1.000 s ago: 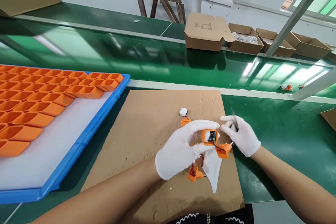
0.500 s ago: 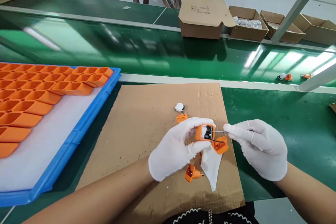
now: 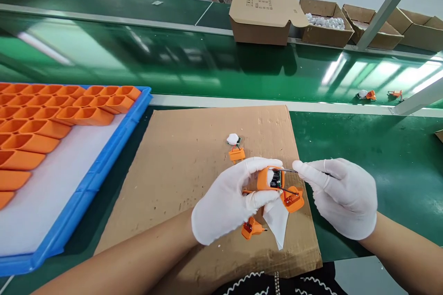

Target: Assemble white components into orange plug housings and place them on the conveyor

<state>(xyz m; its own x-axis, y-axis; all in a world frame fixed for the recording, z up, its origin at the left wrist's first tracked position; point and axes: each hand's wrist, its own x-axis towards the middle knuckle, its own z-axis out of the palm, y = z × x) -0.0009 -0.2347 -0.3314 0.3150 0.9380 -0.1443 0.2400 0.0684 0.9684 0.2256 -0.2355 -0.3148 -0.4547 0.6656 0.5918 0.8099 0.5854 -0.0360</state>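
Observation:
My left hand (image 3: 224,200), in a white glove, grips an orange plastic housing (image 3: 263,179) with its open end facing right. Inside that end a dark circuit board (image 3: 276,178) and a white part show. An orange end cap (image 3: 293,199) hangs from it by wires. My right hand (image 3: 341,193), also gloved, pinches a thin metal rod (image 3: 288,170) whose far end reaches the upper edge of the opening. Its tip is too small to make out. Beneath the left hand lie a white cloth or paper piece (image 3: 277,221) and another orange cap with wires (image 3: 252,228).
A cardboard sheet (image 3: 187,147) covers the bench under my hands. Beyond the hands lies a white-and-orange wired assembly (image 3: 237,153). On the left a blue tray (image 3: 90,184) holds rows of orange housings (image 3: 38,140). Cardboard boxes (image 3: 261,32) line the back shelf; a metal post (image 3: 391,7) rises at right.
The camera view has shifted slightly. The rod has moved up from the middle of the opening to its upper edge, and the housing has turned a little in my left hand.

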